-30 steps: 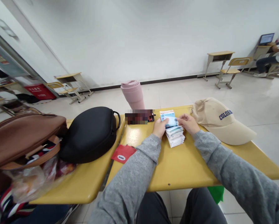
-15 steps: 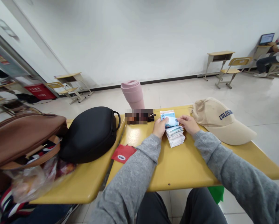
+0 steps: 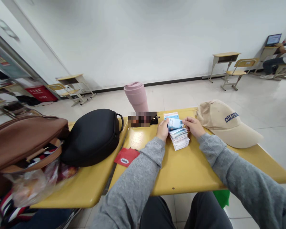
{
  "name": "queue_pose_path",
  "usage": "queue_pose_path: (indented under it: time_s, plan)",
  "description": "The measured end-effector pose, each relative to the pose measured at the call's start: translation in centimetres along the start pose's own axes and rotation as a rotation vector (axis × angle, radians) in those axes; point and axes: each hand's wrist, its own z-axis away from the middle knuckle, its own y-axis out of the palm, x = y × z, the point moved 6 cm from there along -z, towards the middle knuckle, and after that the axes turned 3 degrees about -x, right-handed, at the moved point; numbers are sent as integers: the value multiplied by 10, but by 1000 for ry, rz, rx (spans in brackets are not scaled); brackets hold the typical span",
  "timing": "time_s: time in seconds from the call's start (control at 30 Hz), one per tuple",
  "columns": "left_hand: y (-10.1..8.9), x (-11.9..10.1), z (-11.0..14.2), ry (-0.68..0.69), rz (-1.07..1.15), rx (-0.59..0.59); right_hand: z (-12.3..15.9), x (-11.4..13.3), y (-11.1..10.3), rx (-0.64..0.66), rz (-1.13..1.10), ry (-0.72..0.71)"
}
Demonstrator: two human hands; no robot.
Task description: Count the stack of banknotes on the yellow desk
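Between my two hands is a small blue-and-white card, thin and flat, its white face carrying faint print. My left hand pinches its left edge. The fingertips of my right hand are closed on its right corner. Just below lies a fanned stack of thin white and pale-coloured cards on the yellow desk. Behind the held card a second small pile shows in part. A red pouch with a white oval label rests left of my left forearm, which covers its edge.
A pink tumbler stands at the back, beside a dark phone-like object, partly blurred. To the right sits a beige cap. A black round case and a brown bag occupy the left desk.
My left thumb has shifted from the card's face to its left edge, so more of the printed white face shows. My right hand has barely moved.
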Motion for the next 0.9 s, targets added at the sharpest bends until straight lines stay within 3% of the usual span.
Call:
queue_pose_path:
  time_s: [0.9]
  plan:
    - [5,-4,5,-9,-8,10,1,-2,4,31,-47,52]
